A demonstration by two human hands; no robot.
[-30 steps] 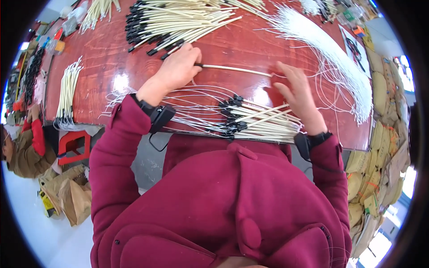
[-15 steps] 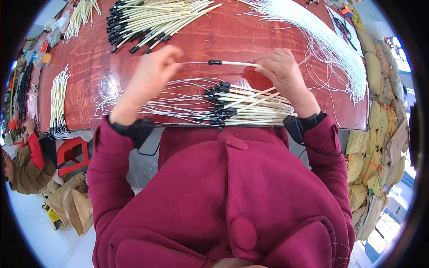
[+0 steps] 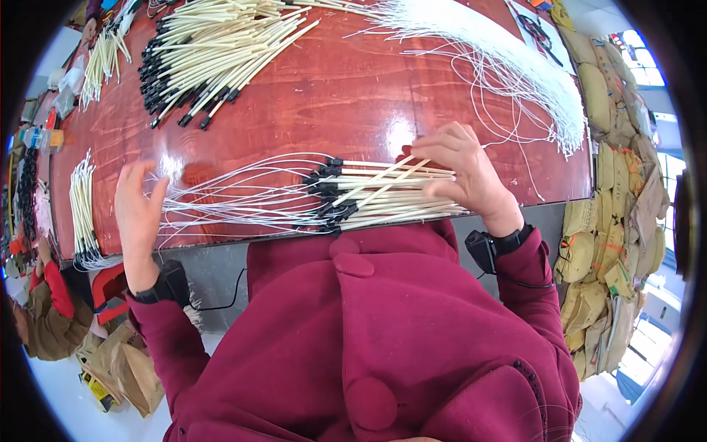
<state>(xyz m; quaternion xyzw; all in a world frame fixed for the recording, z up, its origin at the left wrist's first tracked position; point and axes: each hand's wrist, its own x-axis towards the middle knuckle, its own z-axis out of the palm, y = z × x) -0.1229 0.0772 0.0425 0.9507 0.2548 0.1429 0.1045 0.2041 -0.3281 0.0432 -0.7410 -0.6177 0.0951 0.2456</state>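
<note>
A bundle of cream sticks [image 3: 398,199] with black end pieces [image 3: 324,184] lies along the table's near edge. From the black ends, thin white cords [image 3: 236,199] fan out to the left. My right hand [image 3: 468,173] is at the sticks' right ends, thumb and fingers apart on either side of them; whether it touches them is hard to tell. At the cords' left ends is my left hand [image 3: 138,210], its fingers spread and nothing visibly gripped. Two sticks lie slantwise across the top of the bundle.
A big heap of black-ended sticks [image 3: 221,51] lies at the far left of the red table [image 3: 353,96]. Loose white cords [image 3: 508,66] spread at the far right. A small stick bundle [image 3: 82,206] is at the left edge. Pliers [image 3: 541,37] lie at the back right.
The single corded stick stretched between my hands has come down onto the near bundle. My left hand has moved left and down, and my right hand has lowered. The view has shifted.
</note>
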